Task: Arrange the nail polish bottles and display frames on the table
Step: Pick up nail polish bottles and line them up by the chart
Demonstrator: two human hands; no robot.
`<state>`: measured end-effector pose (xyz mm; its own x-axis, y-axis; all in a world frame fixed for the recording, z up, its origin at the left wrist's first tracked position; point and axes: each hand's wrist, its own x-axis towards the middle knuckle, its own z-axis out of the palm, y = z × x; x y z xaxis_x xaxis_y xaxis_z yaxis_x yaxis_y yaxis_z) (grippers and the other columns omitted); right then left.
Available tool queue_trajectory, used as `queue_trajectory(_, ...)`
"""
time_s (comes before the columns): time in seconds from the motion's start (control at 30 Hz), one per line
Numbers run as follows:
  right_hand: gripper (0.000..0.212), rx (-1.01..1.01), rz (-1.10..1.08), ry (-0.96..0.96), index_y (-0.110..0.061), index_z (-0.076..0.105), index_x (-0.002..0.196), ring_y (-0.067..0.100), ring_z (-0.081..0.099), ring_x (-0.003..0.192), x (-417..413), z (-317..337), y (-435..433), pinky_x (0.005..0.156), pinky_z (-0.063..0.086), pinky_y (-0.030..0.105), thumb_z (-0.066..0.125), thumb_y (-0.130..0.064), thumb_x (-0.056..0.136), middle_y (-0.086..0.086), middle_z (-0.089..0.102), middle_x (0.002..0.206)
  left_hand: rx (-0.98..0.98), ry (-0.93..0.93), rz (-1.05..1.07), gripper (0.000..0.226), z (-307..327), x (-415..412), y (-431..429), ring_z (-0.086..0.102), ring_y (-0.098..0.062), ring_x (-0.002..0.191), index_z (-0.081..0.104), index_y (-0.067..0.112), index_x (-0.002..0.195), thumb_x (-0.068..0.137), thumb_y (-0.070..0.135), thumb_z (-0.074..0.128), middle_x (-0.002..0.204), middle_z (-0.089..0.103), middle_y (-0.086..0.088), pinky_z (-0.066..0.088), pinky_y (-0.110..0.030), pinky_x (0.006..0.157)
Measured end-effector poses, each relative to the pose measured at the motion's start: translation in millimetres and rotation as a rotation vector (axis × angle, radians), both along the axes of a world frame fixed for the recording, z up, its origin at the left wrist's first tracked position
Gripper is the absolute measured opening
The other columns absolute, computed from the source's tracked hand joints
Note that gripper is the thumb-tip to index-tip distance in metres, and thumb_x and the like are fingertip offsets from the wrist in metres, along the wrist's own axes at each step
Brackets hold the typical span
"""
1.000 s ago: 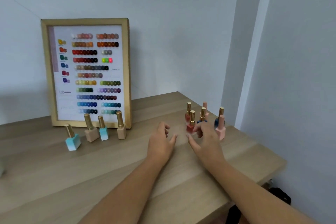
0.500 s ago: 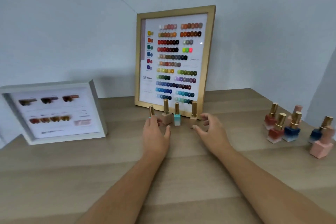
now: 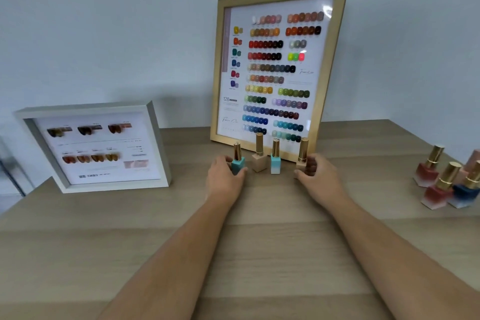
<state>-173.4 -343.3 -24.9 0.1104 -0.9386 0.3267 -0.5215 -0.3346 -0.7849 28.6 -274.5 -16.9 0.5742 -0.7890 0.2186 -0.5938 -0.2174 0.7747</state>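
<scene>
Lower body of the beige bottle [image 3: 302, 156] at the right end of the row covered by the right hand [image 3: 318, 176]; base of the teal bottle [image 3: 237, 162] partly masked by the left hand [image 3: 224, 176]. Cluster of bottles [image 3: 446, 184] near the table's right edge cut by the frame border. Small print in the white frame [image 3: 96, 145] blurred, unreadable. Both forearms cropped at the bottom.

We see a tall gold frame [image 3: 278, 70] of colour swatches leaning upright at the back of the tabletop [image 3: 259, 228], and a low grey frame [image 3: 96, 147] well to its left. Four gold-capped bottles stand before it: teal bottle [image 3: 237, 161], beige bottle [image 3: 259, 156], aqua bottle [image 3: 275, 157], tan bottle [image 3: 302, 157]. Red and navy bottles [image 3: 446, 182] cluster far right.
</scene>
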Motion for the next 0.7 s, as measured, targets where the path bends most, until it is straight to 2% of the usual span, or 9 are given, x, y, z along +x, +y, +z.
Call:
queue_trajectory(0.17,0.046,0.037,0.004,0.026,-0.015,0.053,0.119,0.018,0.053,0.098,-0.9,1.9,1.8,0.085,0.043,0.029,0.071,-0.028,0.079,0.006,0.059,0.114,0.003,-0.003,0.012,0.026,0.0,-0.6,-0.2,0.054,-0.012,0.086,0.052,0.017,0.104,0.084,0.027,0.065,0.102,0.059,-0.001,0.046,-0.026,0.077)
queue_trajectory(0.3,0.048,0.062,0.030,-0.033,-0.014,0.050,0.123,0.012,0.054,0.091,-6.3,4.4,10.9,0.079,0.043,0.025,0.069,-0.026,0.081,0.003,0.059,0.112,-0.052,0.012,-0.016,0.025,2.4,-8.4,9.5,0.055,-0.010,0.085,0.053,0.017,0.104,0.084,0.025,0.065,0.099,0.058,0.002,0.047,-0.025,0.075)
queue_trajectory(0.4,0.042,0.053,0.042,-0.071,-0.017,0.051,0.119,0.008,0.056,0.087,-16.1,3.9,21.8,0.075,0.043,0.023,0.068,-0.025,0.082,-0.001,0.060,0.106,-0.088,-0.029,-0.084,0.021,3.3,-22.8,18.2,0.053,-0.005,0.078,0.051,0.023,0.097,0.083,0.027,0.066,0.095,0.057,0.006,0.040,-0.013,0.063)
queue_trajectory(0.47,0.037,0.049,0.041,-0.090,-0.018,0.053,0.114,0.009,0.057,0.085,-25.2,3.5,28.9,0.074,0.042,0.022,0.069,-0.024,0.081,-0.001,0.061,0.101,-0.102,-0.048,-0.131,0.021,3.4,-35.2,22.2,0.051,-0.001,0.075,0.050,0.026,0.096,0.083,0.028,0.066,0.094,0.056,0.008,0.036,-0.011,0.057)
queue_trajectory(0.6,0.028,0.031,-0.005,-0.113,-0.023,0.054,0.104,0.014,0.060,0.084,-57.8,3.7,44.5,0.065,0.040,0.016,0.070,-0.021,0.081,-0.004,0.063,0.091,-0.135,-0.079,-0.225,0.019,3.7,-71.1,24.5,0.053,-0.001,0.077,0.050,0.025,0.093,0.083,0.029,0.066,0.096,0.057,0.010,0.036,-0.009,0.058)
queue_trajectory(0.7,0.030,0.033,-0.041,-0.099,-0.027,0.053,0.106,0.009,0.059,0.086,-90.0,3.3,57.8,0.066,0.038,0.013,0.069,-0.021,0.081,-0.011,0.061,0.090,-0.146,-0.081,-0.306,0.019,3.2,-105.3,22.1,0.054,-0.004,0.081,0.052,0.023,0.095,0.083,0.029,0.065,0.096,0.058,0.007,0.037,-0.010,0.059)
